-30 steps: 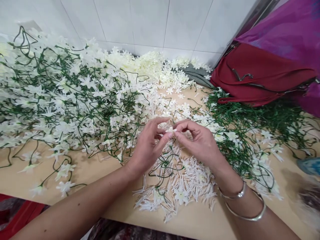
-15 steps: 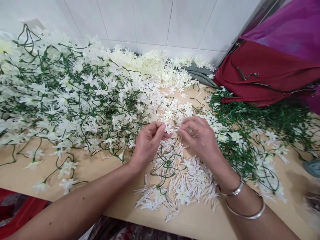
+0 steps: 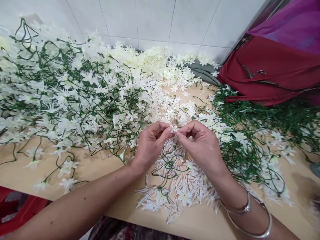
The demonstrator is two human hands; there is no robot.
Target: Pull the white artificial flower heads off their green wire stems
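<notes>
A small white artificial flower is pinched between the fingertips of both hands above the table. My left hand is closed on its left side, thumb against forefinger. On the other side my right hand is closed too, its thumb and forefinger meeting the flower. Whether the right fingers also grip a thin white stick is too small to tell. Below the hands lie a heap of short white sticks and a few curled green stems.
A large pile of white flowers on green stems fills the left. Loose cream petals lie by the tiled wall. Green stems are heaped at right, near a red bag and purple cloth.
My right hand has moved in to meet the left, and its fingertips now touch the flower. The left hand stays nearly in place. The view has shifted slightly.
</notes>
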